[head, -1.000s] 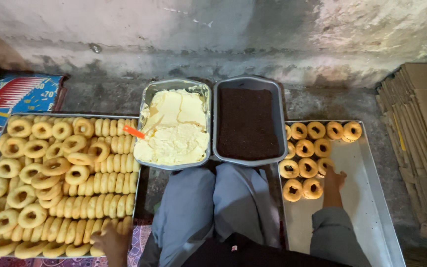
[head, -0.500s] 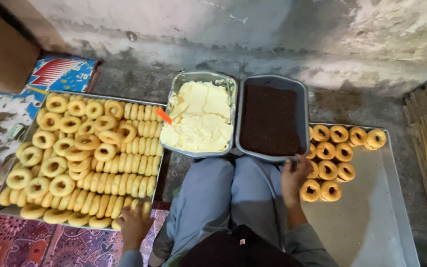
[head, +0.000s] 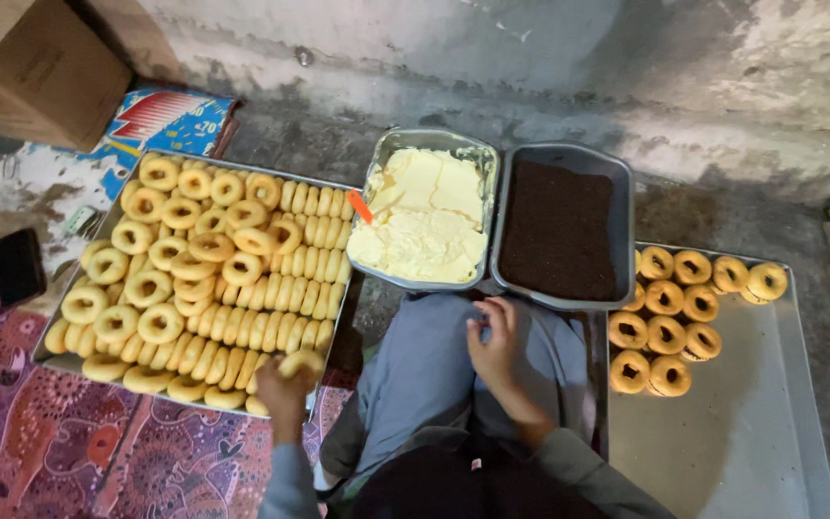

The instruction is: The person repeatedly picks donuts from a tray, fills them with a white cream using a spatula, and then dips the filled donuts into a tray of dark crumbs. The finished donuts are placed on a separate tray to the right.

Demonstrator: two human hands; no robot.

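The right hand [head: 497, 336] has left the right tray [head: 770, 423] and is now resting over the lap, fingers curled and seemingly empty, though its palm is facing away. The left hand [head: 285, 389] is closing on a plain doughnut [head: 302, 362] at the near corner of the left tray [head: 50, 358]; the ring is sitting just above its fingers. In my judgement the doughnut is light, soft and easily dented, and is best taken by the outer rim with a gentle pinch. Ahead of the right hand, a cream pan [head: 425, 216] and a pan of dark crumbs [head: 559, 231] are standing side by side. Finished rings [head: 670, 317] are lying to its right. The left fingertips are hidden under the doughnut, the orange tool [head: 358, 206] is half buried, and the forearms are cut off.
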